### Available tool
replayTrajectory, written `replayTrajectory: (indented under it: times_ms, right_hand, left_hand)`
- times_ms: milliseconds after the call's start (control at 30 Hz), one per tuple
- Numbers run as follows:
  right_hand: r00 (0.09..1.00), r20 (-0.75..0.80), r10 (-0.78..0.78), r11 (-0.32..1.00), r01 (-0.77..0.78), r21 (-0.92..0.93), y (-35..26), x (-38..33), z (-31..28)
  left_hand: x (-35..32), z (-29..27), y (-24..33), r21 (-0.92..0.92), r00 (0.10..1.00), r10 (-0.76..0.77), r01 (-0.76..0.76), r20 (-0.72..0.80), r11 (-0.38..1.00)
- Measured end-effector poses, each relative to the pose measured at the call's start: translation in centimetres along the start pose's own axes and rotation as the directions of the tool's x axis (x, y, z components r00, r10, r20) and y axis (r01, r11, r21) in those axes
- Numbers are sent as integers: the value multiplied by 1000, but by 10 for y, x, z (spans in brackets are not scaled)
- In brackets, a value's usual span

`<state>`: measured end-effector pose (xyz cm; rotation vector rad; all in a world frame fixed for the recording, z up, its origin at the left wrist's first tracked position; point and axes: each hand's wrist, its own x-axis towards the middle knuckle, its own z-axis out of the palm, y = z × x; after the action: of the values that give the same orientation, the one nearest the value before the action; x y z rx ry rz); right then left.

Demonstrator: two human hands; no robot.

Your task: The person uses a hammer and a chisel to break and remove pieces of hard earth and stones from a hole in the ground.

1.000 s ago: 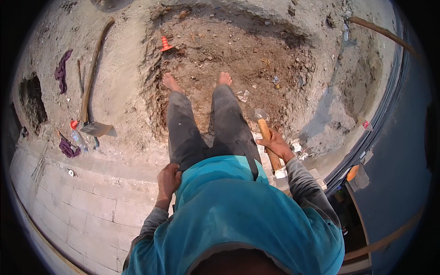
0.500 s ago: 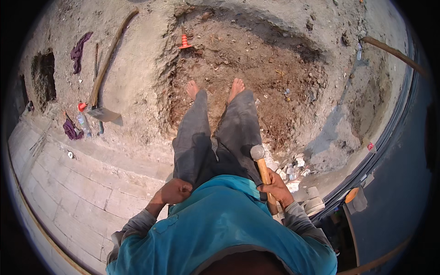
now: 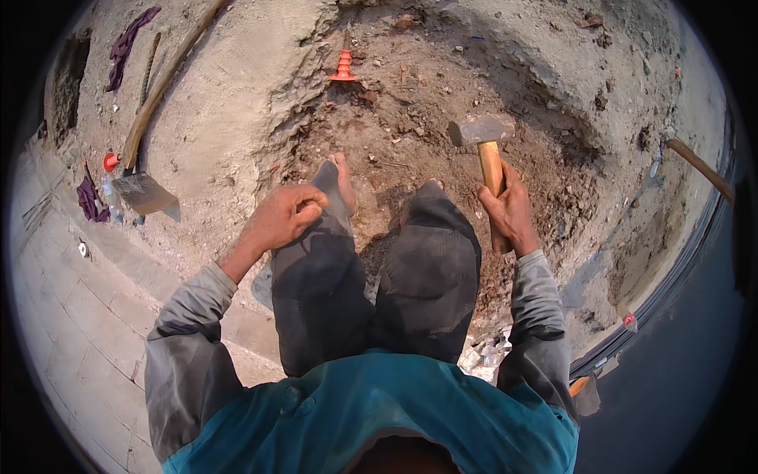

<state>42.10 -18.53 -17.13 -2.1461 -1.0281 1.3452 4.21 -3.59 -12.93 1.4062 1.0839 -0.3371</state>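
My right hand (image 3: 509, 209) is closed round the wooden handle of a sledgehammer (image 3: 491, 130). Its blocky metal head is up, over the dug-out earth in front of my right leg. My left hand (image 3: 286, 215) hovers by my left knee with the fingers curled in and thumb near them. Nothing shows between those fingers, and part of the palm side is hidden. Farther ahead, in the pit, stands an orange ribbed hand guard (image 3: 343, 66) with a thin rod, like that of a chisel.
The pit (image 3: 410, 103) has a rough raised earth edge. On the left lie a long-handled hoe (image 3: 146, 193), a bar, purple cloth (image 3: 118, 51) and a clear bottle. Another wooden handle (image 3: 699, 168) leans at the right, near a bundle of dark pipes. Paving slabs (image 3: 87, 316) lie at lower left.
Both hands have moved forward from my waist. The sledgehammer has risen from beside my right hip to over the pit. My left hand has left the waistband, and my knees are more bent.
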Motion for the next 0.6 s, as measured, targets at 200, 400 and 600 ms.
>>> replayTrajectory:
  times_ms: [200, 400, 600]
  right_hand:
    - [981, 27, -193, 874, 184, -450, 142, 163, 49]
    - [970, 225, 89, 804, 63, -591, 226, 219, 81]
    - [984, 159, -82, 827, 156, -540, 261, 216, 79]
  left_hand:
    - [251, -44, -91, 596, 827, 439, -164, -351, 786]
    - [365, -69, -147, 978, 795, 605, -84, -51, 193]
    - [415, -59, -166, 976, 757, 631, -41, 170, -213]
